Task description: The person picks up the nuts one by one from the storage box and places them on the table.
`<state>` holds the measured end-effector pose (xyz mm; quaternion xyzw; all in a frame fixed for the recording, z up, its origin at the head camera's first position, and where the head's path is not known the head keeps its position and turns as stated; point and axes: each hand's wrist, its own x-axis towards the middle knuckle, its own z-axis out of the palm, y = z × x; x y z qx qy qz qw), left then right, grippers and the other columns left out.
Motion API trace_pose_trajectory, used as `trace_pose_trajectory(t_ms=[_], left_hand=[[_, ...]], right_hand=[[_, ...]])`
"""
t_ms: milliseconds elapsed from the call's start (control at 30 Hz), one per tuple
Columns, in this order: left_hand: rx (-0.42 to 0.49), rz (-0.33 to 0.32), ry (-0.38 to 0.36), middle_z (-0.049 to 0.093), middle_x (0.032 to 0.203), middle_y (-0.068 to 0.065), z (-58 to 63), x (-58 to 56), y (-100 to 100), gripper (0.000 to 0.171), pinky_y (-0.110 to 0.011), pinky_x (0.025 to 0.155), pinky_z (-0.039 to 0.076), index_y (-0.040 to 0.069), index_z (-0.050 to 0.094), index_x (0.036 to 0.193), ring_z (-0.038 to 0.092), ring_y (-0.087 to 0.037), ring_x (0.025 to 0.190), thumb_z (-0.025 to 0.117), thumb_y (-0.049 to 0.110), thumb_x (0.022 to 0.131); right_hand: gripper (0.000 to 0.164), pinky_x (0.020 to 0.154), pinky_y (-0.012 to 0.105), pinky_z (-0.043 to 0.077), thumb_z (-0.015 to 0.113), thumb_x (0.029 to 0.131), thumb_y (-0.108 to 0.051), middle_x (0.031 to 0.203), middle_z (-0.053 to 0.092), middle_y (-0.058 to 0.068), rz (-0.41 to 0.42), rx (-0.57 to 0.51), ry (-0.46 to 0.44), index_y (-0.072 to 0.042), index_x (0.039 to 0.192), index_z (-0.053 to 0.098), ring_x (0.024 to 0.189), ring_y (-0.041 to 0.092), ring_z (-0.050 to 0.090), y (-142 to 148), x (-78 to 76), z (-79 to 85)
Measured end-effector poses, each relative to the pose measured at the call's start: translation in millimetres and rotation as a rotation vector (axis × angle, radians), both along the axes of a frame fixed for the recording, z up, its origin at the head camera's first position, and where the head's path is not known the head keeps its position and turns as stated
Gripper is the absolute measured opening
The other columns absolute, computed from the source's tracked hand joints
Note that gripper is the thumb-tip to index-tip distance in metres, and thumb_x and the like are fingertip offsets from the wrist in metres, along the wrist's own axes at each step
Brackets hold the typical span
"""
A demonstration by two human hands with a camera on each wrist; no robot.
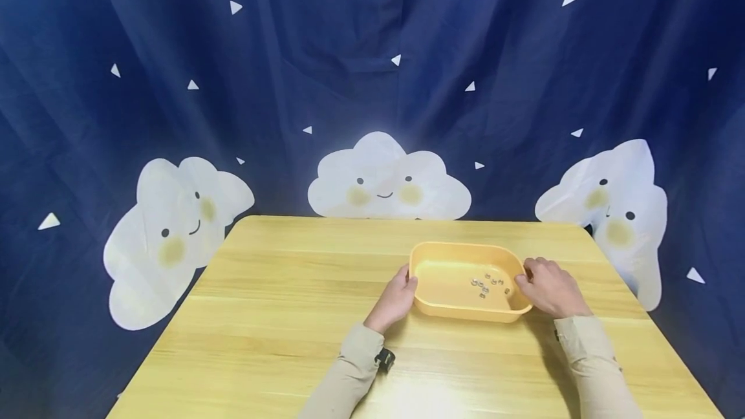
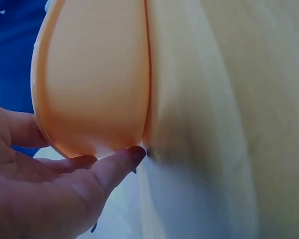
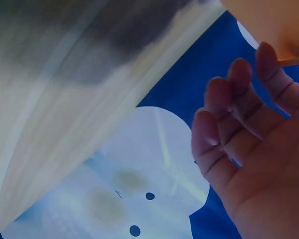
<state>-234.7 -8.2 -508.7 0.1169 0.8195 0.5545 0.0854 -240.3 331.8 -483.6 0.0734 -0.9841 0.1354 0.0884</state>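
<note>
A shallow orange-yellow plastic basin (image 1: 448, 310) is on the right half of the table in the head view. Several small shiny silvery pieces, too small to identify, lie scattered on its floor towards the right. My left hand (image 1: 394, 299) holds the basin's left end. The left wrist view shows its fingers and thumb (image 2: 122, 162) against the basin's end wall (image 2: 97, 99). At the opposite end my right hand (image 1: 553, 286) grips the rim, thumb to the inside. Its other fingers (image 3: 222, 94) are curled outside the basin in the right wrist view; the thumb is hidden there.
The light wooden table (image 1: 262, 315) reaches left and in front of the basin. Behind it hangs a dark blue curtain (image 1: 279, 83) with white clouds and small triangles. A black band (image 1: 385, 359) with a small device is at the left wrist.
</note>
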Motion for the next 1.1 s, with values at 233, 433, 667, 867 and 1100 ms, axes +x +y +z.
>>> trace_pose_trajectory(t_ms=[233, 433, 667, 867, 1100], left_hand=[[-0.015, 0.013, 0.012, 0.043, 0.160, -0.024, 0.7, -1.1, -2, 0.054, -0.059, 0.121, 0.034, -0.002, 0.031, 0.159, 0.045, -0.042, 0.147, 0.033, 0.021, 0.110], [0.022, 0.078, 0.013, 0.035, 0.165, -0.023, -0.5, -5.6, -7, 0.056, -0.057, 0.126, 0.025, -0.002, 0.026, 0.161, 0.033, -0.041, 0.154, 0.033, 0.016, 0.108], [0.080, 0.163, -0.034, 0.025, 0.169, -0.025, -3.8, -13.7, -28, 0.057, -0.060, 0.128, 0.018, -0.004, 0.019, 0.162, 0.022, -0.044, 0.158, 0.029, 0.021, 0.111], [0.084, 0.200, -0.039, 0.044, 0.158, -0.025, -3.4, -22.3, -61, 0.053, -0.062, 0.125, 0.024, -0.002, 0.033, 0.158, 0.037, -0.044, 0.151, 0.033, 0.023, 0.111], [-0.002, 0.191, -0.019, 0.056, 0.148, -0.023, 0.6, -22.0, -109, 0.050, -0.062, 0.122, 0.030, 0.001, 0.039, 0.156, 0.050, -0.041, 0.142, 0.035, 0.022, 0.111]], right_hand=[[0.016, 0.060, 0.042, 0.043, 0.055, 0.093, -0.023, 0.076, 0.059, 0.006, 0.006, -0.020, -0.033, -0.013, 0.082, 0.054, 0.067, 0.024, 0.054, -3, -0.5, -1.2], [0.017, 0.060, 0.044, 0.045, 0.053, 0.096, -0.024, 0.077, 0.062, 0.007, 0.011, -0.044, -0.068, -0.011, 0.086, 0.056, 0.069, 0.025, 0.058, -20, 2.6, 1.0], [0.021, 0.067, 0.035, 0.048, 0.050, 0.101, -0.017, 0.081, 0.067, 0.010, 0.050, -0.257, -0.080, -0.003, 0.097, 0.065, 0.073, 0.022, 0.060, -52, 3.1, -4.9], [0.034, 0.086, 0.045, 0.057, 0.048, 0.106, -0.016, 0.107, 0.075, 0.018, 0.091, -0.417, -0.101, 0.004, 0.127, 0.067, 0.095, 0.025, 0.069, -82, 3.5, -12.2], [0.032, 0.076, 0.037, 0.052, 0.047, 0.107, -0.021, 0.101, 0.074, 0.012, 0.099, -0.379, -0.101, -0.003, 0.122, 0.069, 0.083, 0.020, 0.063, -122, -2.6, -16.6]])
